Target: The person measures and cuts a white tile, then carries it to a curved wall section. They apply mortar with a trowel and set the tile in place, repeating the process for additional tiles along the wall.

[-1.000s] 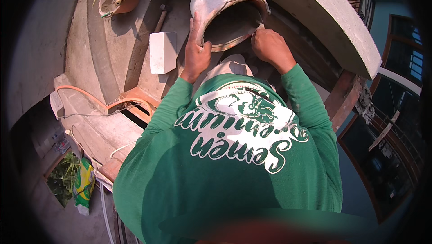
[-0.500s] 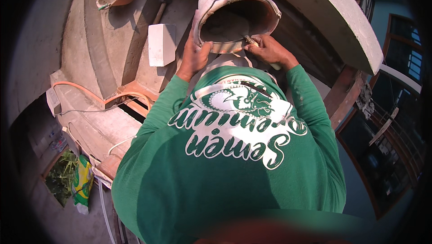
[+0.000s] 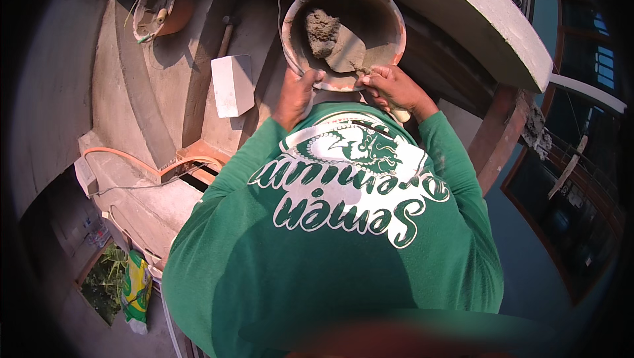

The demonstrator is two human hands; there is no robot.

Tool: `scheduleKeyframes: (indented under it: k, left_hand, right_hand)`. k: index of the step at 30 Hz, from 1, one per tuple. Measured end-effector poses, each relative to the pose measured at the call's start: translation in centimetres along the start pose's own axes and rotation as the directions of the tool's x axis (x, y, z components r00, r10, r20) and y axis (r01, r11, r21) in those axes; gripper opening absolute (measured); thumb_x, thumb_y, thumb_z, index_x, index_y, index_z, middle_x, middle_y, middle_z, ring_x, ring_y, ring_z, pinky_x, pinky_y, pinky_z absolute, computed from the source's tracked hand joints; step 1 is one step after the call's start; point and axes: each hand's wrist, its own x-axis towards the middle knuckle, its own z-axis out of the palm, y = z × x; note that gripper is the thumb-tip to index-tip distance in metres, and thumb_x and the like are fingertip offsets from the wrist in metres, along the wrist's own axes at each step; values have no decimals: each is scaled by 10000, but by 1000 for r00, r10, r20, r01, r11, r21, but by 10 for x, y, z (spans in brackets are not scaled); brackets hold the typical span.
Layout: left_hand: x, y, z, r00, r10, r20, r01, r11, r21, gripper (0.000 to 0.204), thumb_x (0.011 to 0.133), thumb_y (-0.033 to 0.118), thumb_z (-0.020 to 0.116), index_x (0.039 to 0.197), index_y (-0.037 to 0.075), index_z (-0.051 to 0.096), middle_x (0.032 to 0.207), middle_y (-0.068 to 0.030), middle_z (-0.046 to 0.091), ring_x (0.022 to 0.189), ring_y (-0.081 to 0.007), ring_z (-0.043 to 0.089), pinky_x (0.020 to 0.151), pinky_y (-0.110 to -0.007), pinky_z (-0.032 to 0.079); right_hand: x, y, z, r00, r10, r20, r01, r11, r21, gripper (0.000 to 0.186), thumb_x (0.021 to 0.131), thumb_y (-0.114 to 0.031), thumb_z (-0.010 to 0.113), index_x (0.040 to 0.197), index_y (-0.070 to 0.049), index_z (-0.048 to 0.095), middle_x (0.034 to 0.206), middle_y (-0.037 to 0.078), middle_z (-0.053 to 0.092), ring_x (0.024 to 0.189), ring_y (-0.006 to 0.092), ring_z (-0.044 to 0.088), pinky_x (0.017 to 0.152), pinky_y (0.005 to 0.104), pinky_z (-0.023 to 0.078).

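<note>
A round, mortar-smeared bucket [image 3: 393, 18] stands in front of my chest with its mouth facing up. A lump of grey mortar [image 3: 321, 31] lies inside it. My left hand [image 3: 295, 94] grips the near rim of the bucket. My right hand [image 3: 389, 87] is closed on the handle of a trowel, whose blade [image 3: 347, 54] lies inside the bucket beside the mortar. My green long-sleeved shirt with a white print fills the lower half of the view.
A second small bucket [image 3: 155, 8] sits at the far left on the concrete slab. A white block [image 3: 232, 84] and a hammer handle [image 3: 224, 34] lie left of my hands. An orange hose [image 3: 132, 157] runs along the slab edge. A curved concrete ledge [image 3: 475, 15] rises on the right.
The bucket, earlier tipped with its opening turned away, has swung round to face up. My right hand has moved from its rim to working the trowel inside.
</note>
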Motion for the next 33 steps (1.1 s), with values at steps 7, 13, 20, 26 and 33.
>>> scheduleKeyframes:
  k: [7,13,20,26,33]
  left_hand:
    - [32,-2,-13,971,-230,-61,228,973,-37,374,915,40,641,1278,8,557,1089,-100,634,896,-204,656,817,-417,618]
    - [63,-7,-65,971,-239,3,239,970,39,310,906,-17,651,1210,-53,600,1104,-120,664,1004,-283,706,947,-480,626]
    - [114,-6,-151,925,-351,-145,377,802,463,181,1004,62,504,1056,-52,634,1071,-145,686,974,-301,707,877,-396,667]
    - [154,0,-174,764,-534,-361,645,625,439,272,989,157,496,1008,-45,678,928,-158,724,788,-272,702,668,-373,597]
    - [157,44,-228,943,-285,171,-205,-94,974,317,1032,216,470,1058,-21,678,903,-189,717,762,-218,650,698,-351,539]
  right_hand:
    - [-106,4,-17,976,-70,-205,91,991,98,221,1053,-196,634,1107,17,659,689,-24,523,483,47,467,447,223,398]
    - [-233,38,-4,832,-20,-554,234,918,319,264,1030,-254,657,1111,-3,646,720,-34,511,504,47,485,429,229,419]
    - [-341,73,-20,407,65,-911,459,848,265,213,1071,-225,599,1118,-20,635,767,-32,525,499,40,479,415,206,411]
    - [-365,109,-124,118,-7,-993,487,872,51,254,1072,-282,630,1119,-34,658,768,-37,537,559,44,514,475,235,446]
    - [-306,170,-235,-124,-252,-960,206,940,-274,356,1035,-362,664,996,-12,616,763,101,647,650,248,658,579,363,525]
